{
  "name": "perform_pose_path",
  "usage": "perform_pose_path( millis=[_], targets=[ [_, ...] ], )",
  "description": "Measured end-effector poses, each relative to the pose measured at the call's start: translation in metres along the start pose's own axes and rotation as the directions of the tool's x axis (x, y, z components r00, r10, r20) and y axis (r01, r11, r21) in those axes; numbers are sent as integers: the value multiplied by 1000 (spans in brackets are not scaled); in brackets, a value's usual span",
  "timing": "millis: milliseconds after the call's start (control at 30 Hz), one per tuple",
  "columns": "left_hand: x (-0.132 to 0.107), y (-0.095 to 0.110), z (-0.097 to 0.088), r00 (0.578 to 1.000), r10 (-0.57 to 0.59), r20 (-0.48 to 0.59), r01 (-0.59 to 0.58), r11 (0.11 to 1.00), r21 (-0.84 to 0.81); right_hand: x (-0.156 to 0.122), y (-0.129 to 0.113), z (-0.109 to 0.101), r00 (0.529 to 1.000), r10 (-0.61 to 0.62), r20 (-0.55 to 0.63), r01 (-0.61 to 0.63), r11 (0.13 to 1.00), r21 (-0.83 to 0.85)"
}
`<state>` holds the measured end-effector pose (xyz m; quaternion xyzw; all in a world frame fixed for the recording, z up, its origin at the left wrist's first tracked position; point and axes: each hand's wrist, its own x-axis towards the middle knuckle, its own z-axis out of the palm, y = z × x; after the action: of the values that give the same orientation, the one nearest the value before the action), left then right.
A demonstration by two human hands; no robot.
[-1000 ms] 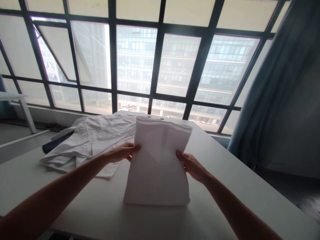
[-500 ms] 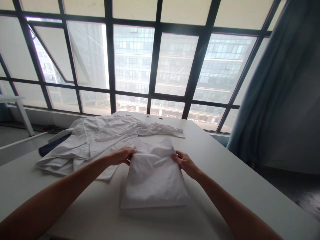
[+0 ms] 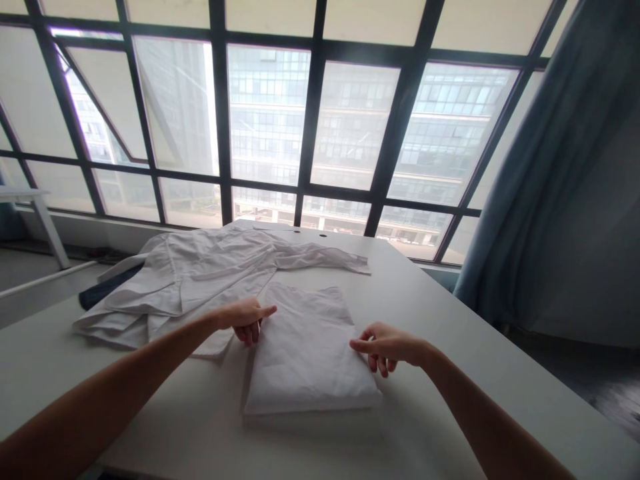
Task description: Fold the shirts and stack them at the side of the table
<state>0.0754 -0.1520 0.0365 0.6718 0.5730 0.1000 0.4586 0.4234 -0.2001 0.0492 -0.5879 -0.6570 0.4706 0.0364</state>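
A folded white garment (image 3: 307,350) lies flat on the white table (image 3: 450,333) in front of me. My left hand (image 3: 245,317) rests at its upper left edge, index finger stretched out onto the cloth, the other fingers curled down. Just off the garment's right edge hovers my right hand (image 3: 383,347), index finger pointing left over the cloth, other fingers loosely bent and holding nothing.
A heap of unfolded white garments (image 3: 190,280) spreads over the table's back left, with a dark blue cloth (image 3: 103,293) under its left side. Large windows (image 3: 270,113) stand behind the table, a blue curtain (image 3: 560,173) hangs at right.
The garment, held upright a second ago, was folded down and now lies flat. Both hands have let go of it; the right hand drew back toward me.
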Motion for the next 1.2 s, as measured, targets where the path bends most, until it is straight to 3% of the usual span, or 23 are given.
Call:
perform_pose_path(
  millis=[133,233,567,700,733,800,833,867,900,967,1033,1133,1200],
  targets=[
    [-16,4,0,984,-30,177,12,995,100,-10,3,-3,978,-9,210,24,997,-68],
    [-17,2,4,976,-43,213,11,988,153,-11,1,0,950,16,311,15,995,-97],
    [-14,-1,18,993,-5,122,-29,961,275,-15,-10,17,938,174,301,-63,937,-345],
    [-23,5,14,946,-58,318,-54,942,332,-16,-6,13,868,239,435,-68,926,-372],
    [-24,6,11,928,-99,360,-39,934,356,-13,-4,10,875,228,428,-69,932,-356],
    [-19,7,3,932,-126,341,-8,930,367,-1,3,3,954,132,268,-56,960,-275],
    [-14,6,-1,957,-102,271,3,938,346,7,6,0,992,56,113,-29,975,-221],
    [-7,4,-5,984,-59,166,4,950,313,17,9,-2,998,-21,-63,10,985,-172],
    [1,1,-7,999,-7,45,-6,960,279,27,12,-4,971,-83,-223,54,990,-134],
    [18,-5,-10,985,70,-155,-33,973,228,48,16,-3,889,-164,-427,140,986,-87],
    [32,-12,-9,958,111,-265,-64,982,180,65,17,1,823,-248,-511,241,967,-82],
    [44,-17,-5,926,156,-345,-155,987,31,80,19,7,726,-370,-579,368,921,-126],
    [46,-17,-4,902,186,-390,-247,962,-113,83,21,9,695,-383,-609,413,905,-98]
  ],
)
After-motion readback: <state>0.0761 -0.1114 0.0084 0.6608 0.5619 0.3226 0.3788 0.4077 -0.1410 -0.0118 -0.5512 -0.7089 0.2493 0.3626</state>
